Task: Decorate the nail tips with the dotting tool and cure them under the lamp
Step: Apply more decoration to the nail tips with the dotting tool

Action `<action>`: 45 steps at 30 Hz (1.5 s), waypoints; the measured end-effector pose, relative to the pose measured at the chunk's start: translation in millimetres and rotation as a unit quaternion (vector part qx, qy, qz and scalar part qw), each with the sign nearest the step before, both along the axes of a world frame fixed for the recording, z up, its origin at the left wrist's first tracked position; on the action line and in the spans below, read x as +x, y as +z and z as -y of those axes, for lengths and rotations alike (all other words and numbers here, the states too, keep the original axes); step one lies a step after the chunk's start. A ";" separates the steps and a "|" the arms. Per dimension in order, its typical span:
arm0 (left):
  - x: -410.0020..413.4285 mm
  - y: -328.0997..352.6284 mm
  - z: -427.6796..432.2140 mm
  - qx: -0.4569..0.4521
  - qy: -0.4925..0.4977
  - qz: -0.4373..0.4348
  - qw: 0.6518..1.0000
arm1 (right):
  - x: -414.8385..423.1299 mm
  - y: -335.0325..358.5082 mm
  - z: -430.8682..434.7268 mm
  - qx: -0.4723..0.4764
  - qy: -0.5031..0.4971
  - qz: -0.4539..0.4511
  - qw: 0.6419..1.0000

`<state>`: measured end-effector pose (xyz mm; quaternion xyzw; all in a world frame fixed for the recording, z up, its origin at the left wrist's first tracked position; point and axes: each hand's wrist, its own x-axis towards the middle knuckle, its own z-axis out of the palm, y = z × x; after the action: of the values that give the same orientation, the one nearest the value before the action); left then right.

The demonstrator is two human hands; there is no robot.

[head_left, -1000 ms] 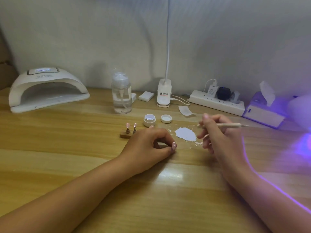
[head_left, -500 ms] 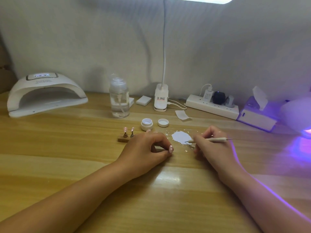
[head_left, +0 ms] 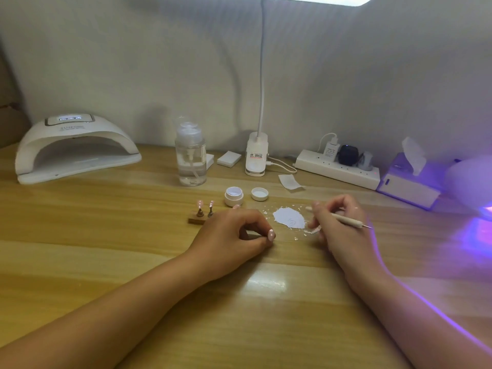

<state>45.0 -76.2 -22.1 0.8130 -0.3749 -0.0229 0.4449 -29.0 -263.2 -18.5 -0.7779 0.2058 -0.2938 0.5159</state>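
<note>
The right hand (head_left: 343,230) has lifted the dotting tool (head_left: 346,221) off the white patch (head_left: 288,219).

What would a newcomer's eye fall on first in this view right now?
The violet glow spilling over the right edge of the table catches first. Next, at centre, the right hand holds the dotting tool beside a white patch, with the left hand curled next to it. Two nail tips stand on a small holder just left of the hands, and the white curing lamp sits far left.
</note>
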 end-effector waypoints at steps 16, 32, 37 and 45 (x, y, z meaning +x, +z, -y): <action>6.8 -0.6 -2.9 0.002 0.001 0.031 1.000 | -12.0 5.7 -44.5 0.135 0.109 0.006 0.985; 5.0 2.6 -3.0 0.008 -0.007 0.046 0.999 | -10.2 7.2 -49.8 0.083 0.137 -0.031 0.987; 3.9 3.5 -3.3 0.013 -0.007 0.050 0.999 | -9.8 6.2 -49.4 0.078 0.139 -0.028 0.987; 4.3 2.5 -2.6 0.009 -0.006 0.047 0.999 | -9.3 3.3 -46.0 0.082 0.133 -0.010 0.988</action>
<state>49.3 -73.5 -19.6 0.8148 -0.4002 0.0096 0.4193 -38.3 -217.2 -15.3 -0.7562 0.1295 -0.1966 0.6106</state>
